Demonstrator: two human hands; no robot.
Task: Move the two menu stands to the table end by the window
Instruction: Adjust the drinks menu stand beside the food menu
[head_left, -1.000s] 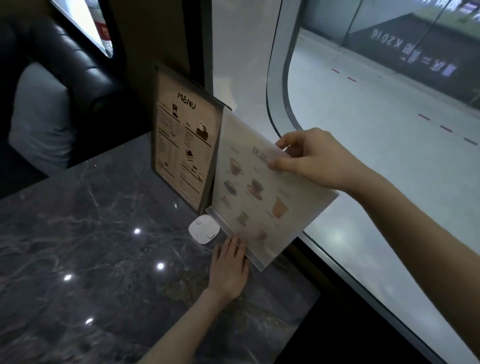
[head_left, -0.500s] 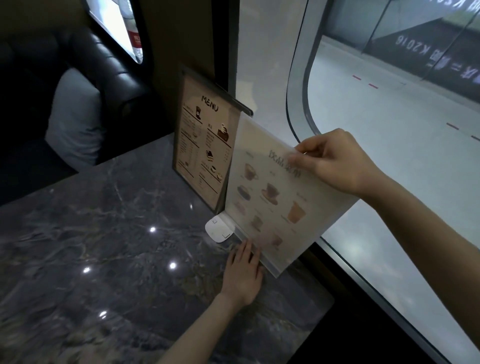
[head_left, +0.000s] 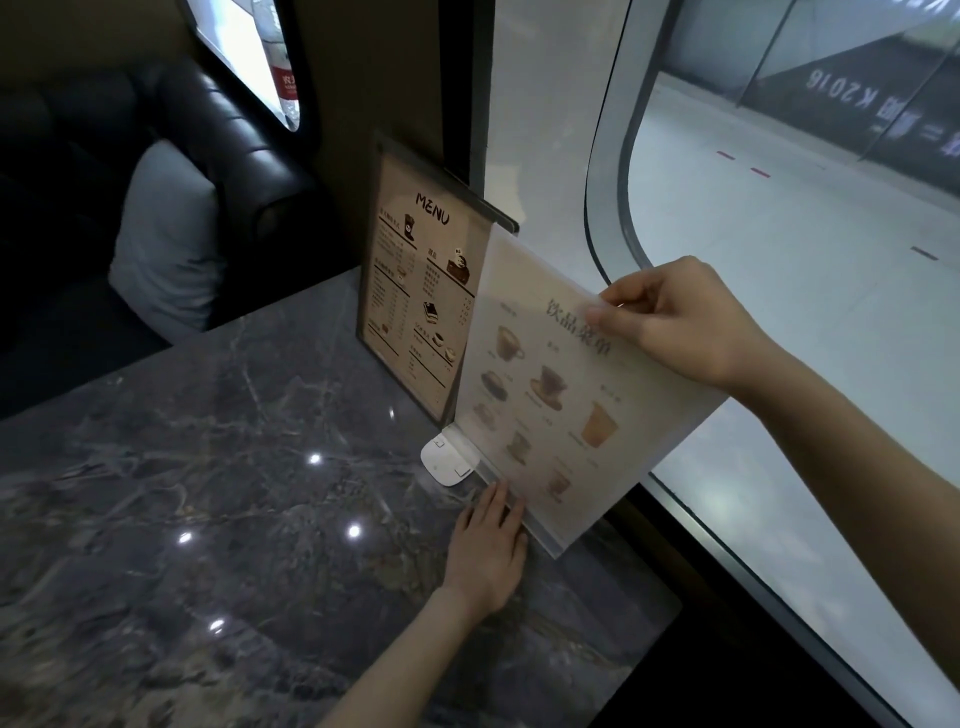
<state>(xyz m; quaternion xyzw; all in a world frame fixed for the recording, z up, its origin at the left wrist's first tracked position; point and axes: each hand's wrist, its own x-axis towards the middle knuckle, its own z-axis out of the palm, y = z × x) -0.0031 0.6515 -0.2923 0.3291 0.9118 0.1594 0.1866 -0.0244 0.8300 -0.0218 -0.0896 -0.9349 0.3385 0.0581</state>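
Two menu stands sit at the window end of the dark marble table. The brown stand, headed MENU, is upright against the wall pillar. Right of it leans the clear acrylic drinks stand, its base on the table near the window edge. My right hand pinches that stand's top edge. My left hand lies flat on the table with its fingertips against the stand's base.
A small white square device lies on the table at the acrylic stand's left corner. A large window runs along the right. A black leather seat with a grey cushion stands beyond the table's far edge.
Both hands stay on the acrylic stand, which keeps its place beside the brown stand. The view has shifted, so everything sits further right in the frame.
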